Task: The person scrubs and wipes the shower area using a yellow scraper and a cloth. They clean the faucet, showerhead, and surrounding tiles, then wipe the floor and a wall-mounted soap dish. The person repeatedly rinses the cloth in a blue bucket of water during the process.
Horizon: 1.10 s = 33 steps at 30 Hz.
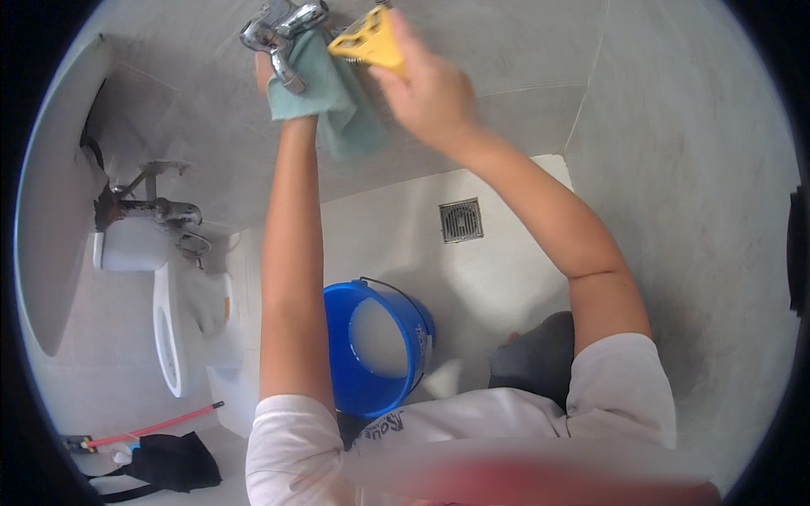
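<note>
A pale green cloth (pixel 316 88) is draped around a chrome wall-mounted mixer tap (pixel 269 38) at the top of the view. My left hand (pixel 262 73) is up at the tap with the cloth, mostly covered by it; only some fingers show at the tap's left side. In my right hand (pixel 436 95) is a yellow plastic hand tool (pixel 373 44), blurred, so its exact kind is unclear. The tool is close to the tap's right side, in front of a metal shower hose (pixel 354 61). The cloth's loose end hangs down between my two hands.
A blue bucket (pixel 421 316) with cloudy liquid stands on the floor below my left arm. A square metal floor drain (pixel 461 220) lies near the wall. Leftward are a washbasin (pixel 57 209), a toilet (pixel 168 329), a red pole (pixel 158 424) and a black bag (pixel 174 462).
</note>
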### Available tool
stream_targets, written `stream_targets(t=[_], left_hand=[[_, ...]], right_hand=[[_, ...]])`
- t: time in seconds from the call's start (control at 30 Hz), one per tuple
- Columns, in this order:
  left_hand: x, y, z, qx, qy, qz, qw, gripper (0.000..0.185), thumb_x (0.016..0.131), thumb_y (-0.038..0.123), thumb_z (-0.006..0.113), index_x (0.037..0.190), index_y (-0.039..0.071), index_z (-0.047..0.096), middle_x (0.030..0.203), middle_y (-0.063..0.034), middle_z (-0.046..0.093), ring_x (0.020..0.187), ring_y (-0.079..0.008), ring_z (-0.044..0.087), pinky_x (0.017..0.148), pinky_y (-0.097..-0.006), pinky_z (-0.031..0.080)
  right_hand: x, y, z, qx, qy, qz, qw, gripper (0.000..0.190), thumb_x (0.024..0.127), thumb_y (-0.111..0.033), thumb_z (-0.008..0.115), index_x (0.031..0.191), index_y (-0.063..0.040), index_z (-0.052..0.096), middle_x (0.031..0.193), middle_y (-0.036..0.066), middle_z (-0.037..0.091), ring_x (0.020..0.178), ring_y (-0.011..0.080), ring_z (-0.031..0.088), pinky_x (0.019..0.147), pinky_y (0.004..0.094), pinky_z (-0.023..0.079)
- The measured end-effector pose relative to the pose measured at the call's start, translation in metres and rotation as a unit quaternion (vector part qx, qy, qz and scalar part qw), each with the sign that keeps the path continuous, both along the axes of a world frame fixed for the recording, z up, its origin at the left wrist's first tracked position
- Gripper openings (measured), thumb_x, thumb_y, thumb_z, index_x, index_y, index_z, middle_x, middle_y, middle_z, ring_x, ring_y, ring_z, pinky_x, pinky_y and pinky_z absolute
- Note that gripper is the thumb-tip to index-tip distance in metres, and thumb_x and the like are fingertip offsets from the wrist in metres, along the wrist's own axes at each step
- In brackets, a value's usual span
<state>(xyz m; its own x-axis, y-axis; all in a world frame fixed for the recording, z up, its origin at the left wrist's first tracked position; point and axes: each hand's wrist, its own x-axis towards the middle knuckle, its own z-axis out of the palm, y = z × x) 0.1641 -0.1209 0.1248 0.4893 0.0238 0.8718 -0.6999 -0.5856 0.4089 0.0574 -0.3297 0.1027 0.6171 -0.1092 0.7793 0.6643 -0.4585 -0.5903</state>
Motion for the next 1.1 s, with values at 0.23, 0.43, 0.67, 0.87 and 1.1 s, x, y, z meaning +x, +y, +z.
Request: stream_targets(t=[0.23, 0.43, 0.67, 0.87, 1.1], left_hand=[[-0.01, 0.012, -0.003, -0.083, 0.106, -0.082, 0.988, 0.026, 0.088, 0.017, 0.06, 0.111, 0.004, 0.062, 0.095, -0.0079, 0.067, 0.084, -0.0169, 0.064, 0.075, -0.0305, 0.051], [-0.006, -0.002, -0.002, -0.139, 0.082, -0.069, 0.984, 0.02, 0.082, 0.017, 0.062, 0.095, 0.003, 0.066, 0.081, -0.0047, 0.066, 0.072, -0.0164, 0.059, 0.068, -0.0312, 0.046], [-0.012, 0.024, -0.007, -0.229, 0.102, -0.106, 0.962, 0.018, 0.085, 0.012, 0.058, 0.092, -0.002, 0.067, 0.081, -0.0052, 0.065, 0.079, -0.0118, 0.057, 0.071, -0.0271, 0.046], [-0.05, 0.026, -0.057, -0.282, 0.095, -0.161, 0.941, 0.027, 0.09, 0.019, 0.058, 0.105, -0.001, 0.064, 0.097, -0.0074, 0.066, 0.089, -0.0147, 0.059, 0.078, -0.0282, 0.047], [-0.092, 0.084, -0.111, -0.305, 0.168, -0.073, 0.935, 0.028, 0.091, 0.021, 0.058, 0.11, 0.001, 0.062, 0.102, -0.0086, 0.065, 0.093, -0.0173, 0.06, 0.081, -0.0296, 0.047]], right_hand=[[-0.011, -0.045, 0.036, 0.084, -0.053, 0.053, 0.994, 0.057, 0.089, -0.005, 0.057, 0.141, 0.002, 0.035, 0.12, 0.023, 0.06, 0.107, 0.0224, 0.061, 0.09, 0.0292, 0.045], [-0.012, -0.047, 0.048, 0.08, -0.106, 0.047, 0.99, 0.056, 0.088, -0.005, 0.058, 0.14, 0.003, 0.037, 0.125, 0.02, 0.058, 0.112, 0.0197, 0.057, 0.093, 0.0289, 0.043], [-0.028, -0.036, 0.061, -0.22, -0.091, -0.057, 0.97, 0.061, 0.083, -0.014, 0.065, 0.138, -0.002, 0.041, 0.11, 0.022, 0.063, 0.088, 0.0346, 0.064, 0.076, 0.0394, 0.049], [0.015, 0.029, 0.029, -0.185, -0.072, -0.089, 0.976, 0.041, 0.082, -0.024, 0.066, 0.117, -0.007, 0.053, 0.084, 0.017, 0.066, 0.072, 0.0366, 0.064, 0.063, 0.045, 0.048], [0.029, 0.055, 0.028, -0.145, 0.025, -0.154, 0.977, 0.025, 0.081, -0.028, 0.066, 0.092, -0.008, 0.057, 0.074, 0.013, 0.065, 0.068, 0.0345, 0.063, 0.059, 0.0435, 0.047]])
